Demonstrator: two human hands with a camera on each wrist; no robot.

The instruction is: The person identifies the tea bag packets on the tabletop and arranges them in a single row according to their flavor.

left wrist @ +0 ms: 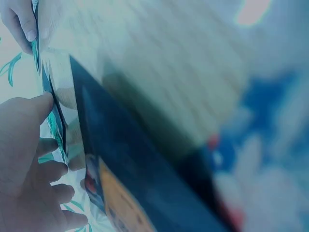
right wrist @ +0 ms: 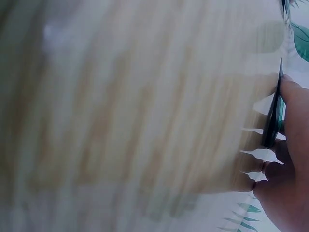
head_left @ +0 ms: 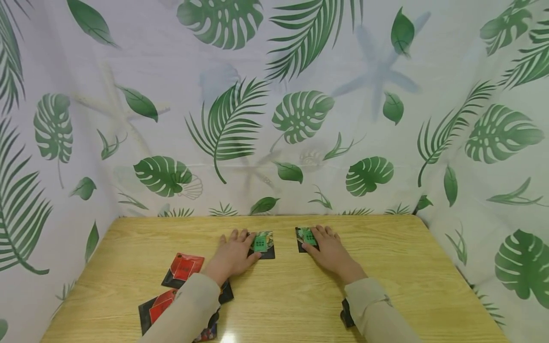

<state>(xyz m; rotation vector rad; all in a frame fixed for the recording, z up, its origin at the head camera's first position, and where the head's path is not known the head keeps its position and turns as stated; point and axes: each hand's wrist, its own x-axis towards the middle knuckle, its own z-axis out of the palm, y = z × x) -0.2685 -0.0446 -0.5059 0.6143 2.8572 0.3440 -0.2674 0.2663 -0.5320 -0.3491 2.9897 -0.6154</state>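
My left hand (head_left: 233,256) rests on the table at the left edge of a flat green-and-black packet (head_left: 265,244). Its index finger lies on the packet's upper left and its thumb by the lower edge, both fairly straight. To the right, my right hand (head_left: 331,250) presses on a second green-and-black packet (head_left: 303,233), with fingers extended over its right side and the thumb across its lower part. Both packets lie flat near the back of the table, a gap between them. Seen from the right wrist, that packet (right wrist: 273,116) appears edge-on beside the thumb and fingers.
Two red-and-black packets (head_left: 183,267) lie at the left of the wooden table (head_left: 283,305). Dark packets (head_left: 226,291) are partly covered by the left sleeve. A small black object (head_left: 346,314) shows beside the right sleeve. A leaf-patterned cloth (head_left: 257,186) stands behind the table.
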